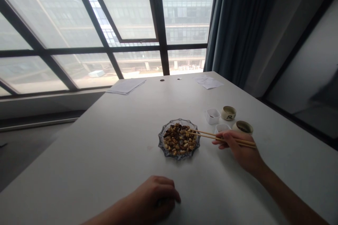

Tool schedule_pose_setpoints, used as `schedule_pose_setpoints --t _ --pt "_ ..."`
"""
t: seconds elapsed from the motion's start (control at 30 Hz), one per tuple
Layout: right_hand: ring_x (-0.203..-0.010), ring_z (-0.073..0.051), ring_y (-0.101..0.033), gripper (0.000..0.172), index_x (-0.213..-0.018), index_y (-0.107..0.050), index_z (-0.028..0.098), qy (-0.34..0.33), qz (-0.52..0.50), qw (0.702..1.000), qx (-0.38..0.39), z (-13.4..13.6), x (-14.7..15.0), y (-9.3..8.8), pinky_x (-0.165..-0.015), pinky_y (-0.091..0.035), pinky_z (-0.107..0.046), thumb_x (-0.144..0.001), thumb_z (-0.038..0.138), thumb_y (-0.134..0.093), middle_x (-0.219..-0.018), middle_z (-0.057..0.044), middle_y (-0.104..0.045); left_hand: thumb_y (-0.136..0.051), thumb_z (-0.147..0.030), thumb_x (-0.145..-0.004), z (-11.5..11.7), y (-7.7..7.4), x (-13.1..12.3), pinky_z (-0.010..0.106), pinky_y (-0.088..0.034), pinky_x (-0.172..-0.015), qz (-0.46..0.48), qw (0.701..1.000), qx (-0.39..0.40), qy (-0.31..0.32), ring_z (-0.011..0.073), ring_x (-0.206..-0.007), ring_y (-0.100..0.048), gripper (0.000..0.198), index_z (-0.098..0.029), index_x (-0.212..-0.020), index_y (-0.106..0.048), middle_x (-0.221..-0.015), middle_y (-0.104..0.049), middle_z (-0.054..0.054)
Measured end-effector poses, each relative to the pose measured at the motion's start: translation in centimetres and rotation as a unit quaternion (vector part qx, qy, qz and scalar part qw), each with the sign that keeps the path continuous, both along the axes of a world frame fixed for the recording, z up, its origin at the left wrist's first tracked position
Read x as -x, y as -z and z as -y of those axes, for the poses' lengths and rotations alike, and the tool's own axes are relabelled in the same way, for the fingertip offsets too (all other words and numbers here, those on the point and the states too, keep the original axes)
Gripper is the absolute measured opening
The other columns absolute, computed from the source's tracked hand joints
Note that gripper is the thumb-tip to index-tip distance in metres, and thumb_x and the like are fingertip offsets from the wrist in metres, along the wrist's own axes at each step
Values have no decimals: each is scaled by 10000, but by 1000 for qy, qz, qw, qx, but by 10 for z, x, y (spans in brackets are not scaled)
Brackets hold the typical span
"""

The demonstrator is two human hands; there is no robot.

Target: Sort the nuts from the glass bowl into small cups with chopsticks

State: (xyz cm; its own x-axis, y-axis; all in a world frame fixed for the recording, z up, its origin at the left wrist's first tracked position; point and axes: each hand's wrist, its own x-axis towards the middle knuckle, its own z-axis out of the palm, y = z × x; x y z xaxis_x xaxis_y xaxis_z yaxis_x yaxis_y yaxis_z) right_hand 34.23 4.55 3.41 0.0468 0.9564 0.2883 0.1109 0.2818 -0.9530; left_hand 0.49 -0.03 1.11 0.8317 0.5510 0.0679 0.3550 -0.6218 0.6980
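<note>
A glass dish [161, 142] full of mixed nuts and beans sits on the white table [105, 147] in front of me. My right hand [239, 149] is closed on a pair of wooden chopsticks [208, 134], whose tips reach over the right side of the dish. My left hand [155, 200] rests on the table near its front edge, fingers curled under into a loose fist; whether anything is inside it is hidden.
Two small white square cups [212, 116] and two round ceramic cups [228, 113] stand right of the dish, close behind my right hand. Papers [126, 86] lie at the far edge by the window, more papers [209, 82] at the far right.
</note>
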Motion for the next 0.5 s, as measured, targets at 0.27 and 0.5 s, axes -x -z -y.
schedule_pose_setpoints --t 0.27,0.5 --pt "-824 -288 -830 372 -929 -820 176 -17 -19 1000 -8 2 18 8 -655 -711 -333 -959 533 -719 -891 -111 -826 -576 -154 -954 -1 2 1 234 -515 -787 -2 1000 2 6 176 -822 -696 230 -230 -1100 -737 -931 -730 70" --pt "-739 -299 -826 412 -890 -828 168 47 -46 998 -24 1 7 -7 -616 -711 -335 -917 571 -749 -834 -125 -827 -584 -127 -923 -1 4 1 232 -509 -780 4 1000 -2 5 176 -821 -693 258 -232 -1102 -737 -930 -728 67"
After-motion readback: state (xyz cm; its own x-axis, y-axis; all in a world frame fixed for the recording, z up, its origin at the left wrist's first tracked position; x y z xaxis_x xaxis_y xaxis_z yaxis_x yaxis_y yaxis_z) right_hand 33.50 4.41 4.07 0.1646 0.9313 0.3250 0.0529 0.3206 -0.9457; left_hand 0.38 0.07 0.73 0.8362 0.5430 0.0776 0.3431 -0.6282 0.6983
